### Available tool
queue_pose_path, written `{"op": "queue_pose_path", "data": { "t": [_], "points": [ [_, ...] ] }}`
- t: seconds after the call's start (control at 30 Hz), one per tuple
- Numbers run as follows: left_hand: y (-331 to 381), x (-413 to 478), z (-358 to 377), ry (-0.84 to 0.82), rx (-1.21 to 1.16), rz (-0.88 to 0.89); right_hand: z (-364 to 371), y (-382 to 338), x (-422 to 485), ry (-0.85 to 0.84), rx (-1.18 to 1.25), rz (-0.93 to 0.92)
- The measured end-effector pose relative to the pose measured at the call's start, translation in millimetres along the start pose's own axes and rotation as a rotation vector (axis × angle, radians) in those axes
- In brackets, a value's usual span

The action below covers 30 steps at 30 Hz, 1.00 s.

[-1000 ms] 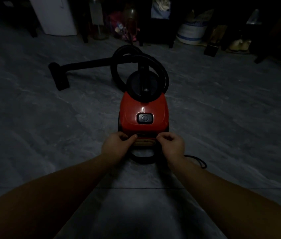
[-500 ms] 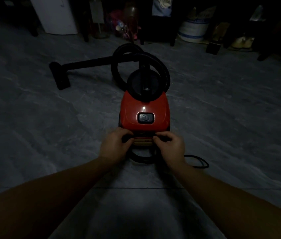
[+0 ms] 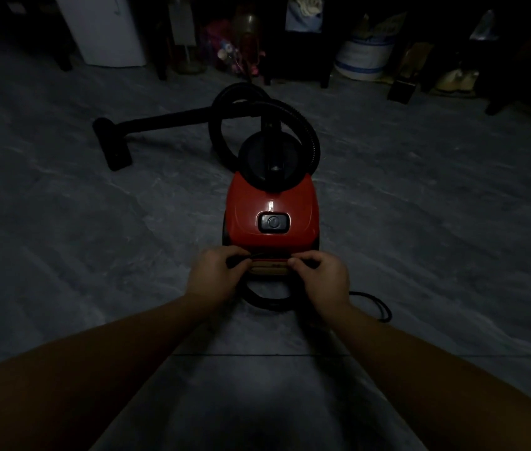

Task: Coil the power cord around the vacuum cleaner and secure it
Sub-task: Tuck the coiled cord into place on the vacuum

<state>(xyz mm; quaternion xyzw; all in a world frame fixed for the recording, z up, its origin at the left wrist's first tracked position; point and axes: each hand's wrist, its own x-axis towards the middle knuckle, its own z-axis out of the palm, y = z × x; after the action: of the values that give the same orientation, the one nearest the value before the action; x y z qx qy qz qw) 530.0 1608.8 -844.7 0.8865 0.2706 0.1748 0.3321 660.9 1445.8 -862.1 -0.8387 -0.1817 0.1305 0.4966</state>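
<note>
A red canister vacuum cleaner (image 3: 270, 203) stands on the dim grey floor, its black power button facing me. Its black hose (image 3: 309, 135) loops over the front and the wand (image 3: 173, 120) runs left to a floor nozzle. My left hand (image 3: 213, 275) and right hand (image 3: 322, 276) are at the vacuum's near end, each pinching the black power cord (image 3: 267, 301). The cord stretches between my fingers across the tan rear panel, and a loop hangs below. More cord trails on the floor to the right of my right wrist.
Along the back wall stand a white cabinet (image 3: 107, 30), dark furniture legs, bottles, a white tub with blue stripes (image 3: 363, 58) and shoes (image 3: 456, 79). A tile seam crosses the floor under my forearms.
Both hands have closed in on the vacuum's rear end, and the cord now lies taut between them across the tan panel. The vacuum has not moved.
</note>
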Motion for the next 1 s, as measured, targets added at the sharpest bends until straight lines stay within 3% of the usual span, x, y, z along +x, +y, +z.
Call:
{"op": "queue_pose_path", "data": {
  "t": [0.27, 0.57, 1.0],
  "points": [
    [-4, -5, -7, -0.080, 0.078, 0.204, 0, 2, 2, -0.030, 0.054, 0.021],
    [-9, 3, -11, -0.155, 0.104, 0.310, 0, 4, -2, -0.045, 0.050, -0.002],
    [-12, 8, 1, -0.112, 0.042, 0.177, 7, 9, 3, -0.001, 0.054, -0.029]
  ]
}}
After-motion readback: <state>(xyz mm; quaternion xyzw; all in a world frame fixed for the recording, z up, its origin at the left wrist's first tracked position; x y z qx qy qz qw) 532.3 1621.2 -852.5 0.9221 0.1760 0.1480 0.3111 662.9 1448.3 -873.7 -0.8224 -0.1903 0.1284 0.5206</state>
